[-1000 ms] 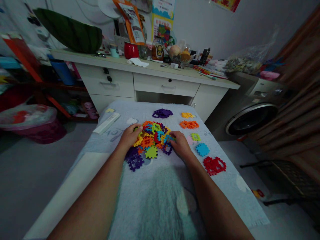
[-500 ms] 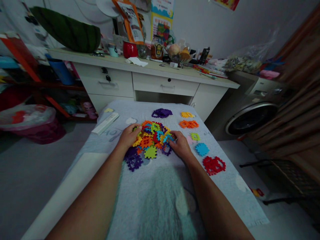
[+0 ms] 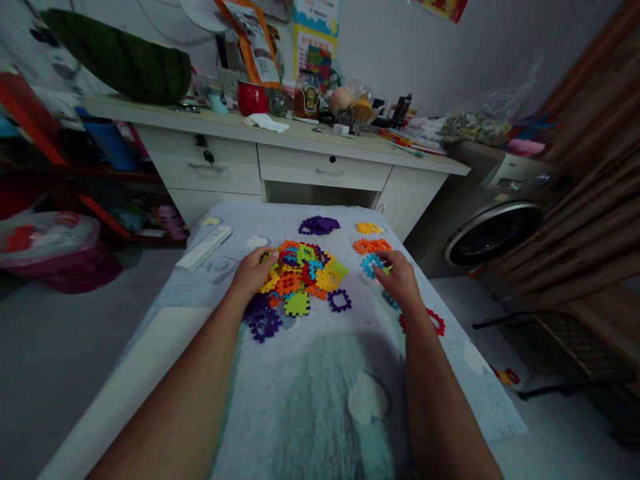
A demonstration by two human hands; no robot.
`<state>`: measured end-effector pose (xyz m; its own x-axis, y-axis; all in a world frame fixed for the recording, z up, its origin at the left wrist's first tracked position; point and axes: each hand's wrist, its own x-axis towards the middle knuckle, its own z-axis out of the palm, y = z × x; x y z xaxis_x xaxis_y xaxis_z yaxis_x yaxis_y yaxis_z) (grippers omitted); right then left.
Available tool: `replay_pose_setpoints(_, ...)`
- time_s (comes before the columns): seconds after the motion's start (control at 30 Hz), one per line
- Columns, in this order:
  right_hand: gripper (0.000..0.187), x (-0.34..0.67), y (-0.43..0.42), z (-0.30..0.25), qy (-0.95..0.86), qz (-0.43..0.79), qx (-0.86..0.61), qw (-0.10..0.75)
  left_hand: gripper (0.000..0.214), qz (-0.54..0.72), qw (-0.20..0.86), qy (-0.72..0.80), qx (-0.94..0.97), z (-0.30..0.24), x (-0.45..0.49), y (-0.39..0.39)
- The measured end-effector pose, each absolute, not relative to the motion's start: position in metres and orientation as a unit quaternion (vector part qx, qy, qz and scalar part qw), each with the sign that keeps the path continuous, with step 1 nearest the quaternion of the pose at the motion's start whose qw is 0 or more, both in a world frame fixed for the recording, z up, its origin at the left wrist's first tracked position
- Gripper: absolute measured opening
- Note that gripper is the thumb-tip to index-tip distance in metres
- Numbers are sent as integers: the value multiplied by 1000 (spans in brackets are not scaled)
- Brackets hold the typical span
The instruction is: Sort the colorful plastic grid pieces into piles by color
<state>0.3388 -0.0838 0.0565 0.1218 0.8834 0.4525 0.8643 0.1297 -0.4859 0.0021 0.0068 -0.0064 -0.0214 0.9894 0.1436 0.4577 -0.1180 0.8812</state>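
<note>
A heap of mixed-colour plastic interlocking tiles (image 3: 300,270) lies in the middle of the cloth-covered table. My left hand (image 3: 254,270) rests at the heap's left edge, fingers curled over a green piece that is mostly hidden. Out to the right, my right hand (image 3: 399,275) pinches a blue window-like tile (image 3: 371,265) above the sorted groups. Beyond it lie orange tiles (image 3: 372,246) and yellow tiles (image 3: 369,228). Red tiles (image 3: 437,323) are partly covered by my right forearm. A purple stack (image 3: 319,225) sits behind the heap, and a lone purple frame tile (image 3: 340,301) in front.
A long white box (image 3: 204,248) lies on the table's left side. Behind the table stands a white cabinet (image 3: 200,160) topped with a watermelon piece (image 3: 123,60), jars and papers. A washing machine (image 3: 487,207) is at the right, a pink basket (image 3: 60,257) at the left.
My right hand has moved from the heap's right edge to the right, carrying the blue tile. The purple frame tile beside the heap is now uncovered. My left hand stays at the heap.
</note>
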Motion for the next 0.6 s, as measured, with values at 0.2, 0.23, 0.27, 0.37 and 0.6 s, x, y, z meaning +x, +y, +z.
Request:
replay_pose_setpoints(0.2,33,392,-98,63,-585,-3,-785,204,46,411,314,584,626,-5,2,6)
replay_pose_setpoints(0.23,33,397,-99,61,-573,6,-801,172,45,412,313,583,627,-4,2,6)
replay_pose_setpoints(0.27,34,401,-100,59,-563,18,-814,142,45,413,311,582,628,-4,2,6)
replay_pose_setpoints(0.37,33,409,-102,53,-540,47,-837,75,46,411,304,583,632,-3,2,5)
replay_pose_setpoints(0.6,35,411,-105,48,-498,62,-865,23,46,409,303,588,629,-7,1,7)
